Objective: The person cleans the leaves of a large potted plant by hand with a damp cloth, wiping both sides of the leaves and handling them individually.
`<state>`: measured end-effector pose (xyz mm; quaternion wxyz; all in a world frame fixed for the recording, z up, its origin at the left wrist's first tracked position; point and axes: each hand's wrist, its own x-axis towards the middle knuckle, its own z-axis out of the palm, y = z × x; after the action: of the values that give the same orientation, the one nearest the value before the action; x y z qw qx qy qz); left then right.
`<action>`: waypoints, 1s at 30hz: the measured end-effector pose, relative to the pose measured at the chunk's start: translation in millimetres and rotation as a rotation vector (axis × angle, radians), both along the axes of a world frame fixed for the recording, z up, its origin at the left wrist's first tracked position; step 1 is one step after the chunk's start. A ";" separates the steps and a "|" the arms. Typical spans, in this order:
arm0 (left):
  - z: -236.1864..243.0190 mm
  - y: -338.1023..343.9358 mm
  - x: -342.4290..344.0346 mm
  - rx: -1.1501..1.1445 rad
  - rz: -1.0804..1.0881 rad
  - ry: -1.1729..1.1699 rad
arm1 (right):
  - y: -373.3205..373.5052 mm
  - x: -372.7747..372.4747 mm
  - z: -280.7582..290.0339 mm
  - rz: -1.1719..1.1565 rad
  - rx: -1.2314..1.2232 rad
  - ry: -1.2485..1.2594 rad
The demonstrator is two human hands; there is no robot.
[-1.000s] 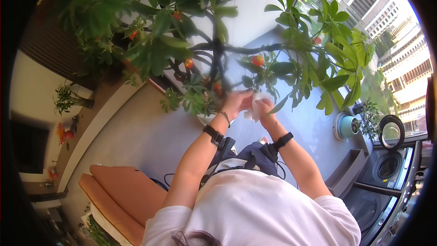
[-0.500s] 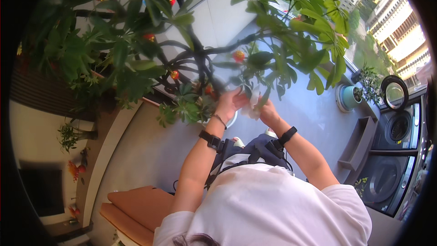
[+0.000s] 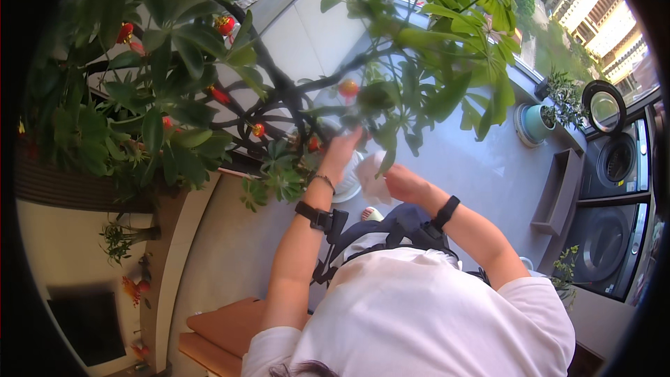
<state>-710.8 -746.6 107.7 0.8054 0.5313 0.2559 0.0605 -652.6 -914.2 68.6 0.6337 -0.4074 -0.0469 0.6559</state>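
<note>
A large potted plant with broad green leaves (image 3: 447, 98) and dark branches (image 3: 279, 77) fills the upper half of the view. My left hand (image 3: 340, 153) reaches up among its lower leaves, near the trunk; leaves and blur hide its fingertips, so I cannot tell whether it grips a leaf. My right hand (image 3: 407, 185) is closed on a crumpled white tissue or thin cloth (image 3: 372, 178), just right of the left hand and below a hanging leaf. Behind my hands shows the rim of a white round pot (image 3: 347, 185). Small red and gold lantern ornaments (image 3: 224, 25) hang from the branches.
To the right, a turquoise pot (image 3: 537, 126) with a plant stands by the window. Beyond a grey trough-like box (image 3: 557, 192) are two front-loading machines (image 3: 606, 244). A brown chair (image 3: 227, 328) is at lower left, with a long ledge (image 3: 174, 265) beside it.
My right hand has drawn down and away from the left, carrying the white tissue or cloth. The left hand stays among the leaves. The whole view has shifted slightly.
</note>
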 end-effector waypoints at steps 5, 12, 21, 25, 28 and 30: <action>-15.7 8.4 -2.0 -0.020 -0.091 0.116 | 56.0 -16.7 31.5 -0.425 0.024 0.128; -30.2 2.0 -1.4 -0.112 0.043 0.046 | 69.2 -13.4 7.6 -0.628 0.035 -0.061; -58.5 -2.1 0.5 -0.065 0.135 0.043 | 89.0 -5.0 -14.4 -0.568 0.032 0.169; -11.2 -11.8 -3.6 -0.203 0.168 -0.046 | 70.4 -14.0 16.3 -0.603 0.088 -0.098; 7.8 -13.8 -7.8 -0.292 0.162 -0.111 | 47.3 -19.1 27.1 -0.526 0.076 -0.173; -5.8 -9.6 -5.8 -0.307 0.196 -0.125 | 30.2 -12.8 3.6 -0.318 -0.010 -0.137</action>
<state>-716.7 -756.2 102.0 0.8816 0.3698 0.2622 0.1315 -665.4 -884.0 72.2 0.7230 -0.4565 -0.0216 0.5181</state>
